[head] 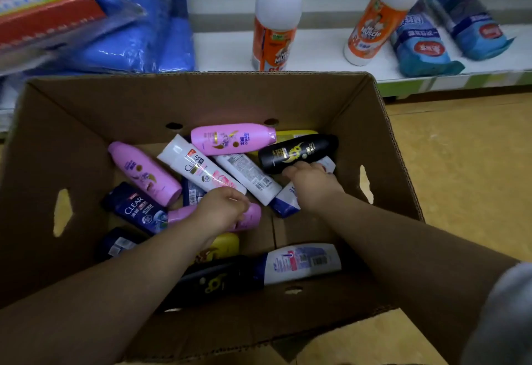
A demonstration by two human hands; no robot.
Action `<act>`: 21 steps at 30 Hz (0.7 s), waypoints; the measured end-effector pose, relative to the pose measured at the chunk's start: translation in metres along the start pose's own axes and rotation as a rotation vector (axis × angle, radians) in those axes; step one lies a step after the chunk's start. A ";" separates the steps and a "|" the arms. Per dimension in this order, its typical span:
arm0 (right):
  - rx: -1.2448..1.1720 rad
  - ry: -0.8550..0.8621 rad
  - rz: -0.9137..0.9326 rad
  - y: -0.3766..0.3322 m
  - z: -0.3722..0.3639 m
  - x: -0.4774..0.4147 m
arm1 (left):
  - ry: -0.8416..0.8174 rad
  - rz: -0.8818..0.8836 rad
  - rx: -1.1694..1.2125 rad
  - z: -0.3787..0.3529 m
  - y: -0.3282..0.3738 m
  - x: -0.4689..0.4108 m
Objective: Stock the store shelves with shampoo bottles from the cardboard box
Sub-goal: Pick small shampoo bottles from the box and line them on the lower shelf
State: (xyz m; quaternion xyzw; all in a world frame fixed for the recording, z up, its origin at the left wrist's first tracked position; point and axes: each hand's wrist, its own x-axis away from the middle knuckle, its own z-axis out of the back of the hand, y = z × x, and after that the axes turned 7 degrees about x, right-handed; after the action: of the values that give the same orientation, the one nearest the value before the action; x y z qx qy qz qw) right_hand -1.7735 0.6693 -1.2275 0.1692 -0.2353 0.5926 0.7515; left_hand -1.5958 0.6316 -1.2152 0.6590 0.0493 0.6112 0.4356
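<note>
An open cardboard box (201, 97) on the floor holds several shampoo bottles lying flat: pink, white, dark blue, black and yellow ones. My left hand (221, 209) reaches into the box and its fingers curl round a pink bottle (253, 216) lying near the middle. My right hand (312, 182) is deeper in, on a white and blue bottle (285, 203), with its fingers curled over it, just below a black bottle (296, 153). Which part of that bottle the fingers hold is hidden under the hand.
A low white shelf (322, 48) runs behind the box. On it stand two white and orange cleaner bottles (275, 33) and blue wrapped packs (420, 48). Blue packages (138, 39) are stacked at the left. Tan floor (460, 163) lies to the right.
</note>
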 end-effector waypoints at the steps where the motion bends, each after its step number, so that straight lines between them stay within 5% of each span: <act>1: 0.097 -0.012 0.033 0.000 -0.003 0.000 | 0.001 0.013 0.025 -0.001 0.000 0.000; 15: 0.666 -0.149 0.093 0.005 -0.036 0.003 | -0.024 0.120 0.173 0.013 -0.011 0.002; 21: 0.606 -0.081 0.203 0.005 -0.033 0.006 | -0.012 0.095 0.199 0.012 -0.007 -0.001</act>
State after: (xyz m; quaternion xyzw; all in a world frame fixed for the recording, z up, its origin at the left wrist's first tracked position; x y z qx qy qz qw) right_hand -1.7726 0.6926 -1.2516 0.3842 -0.0936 0.7004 0.5942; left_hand -1.5829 0.6292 -1.2192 0.7043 0.0757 0.6192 0.3390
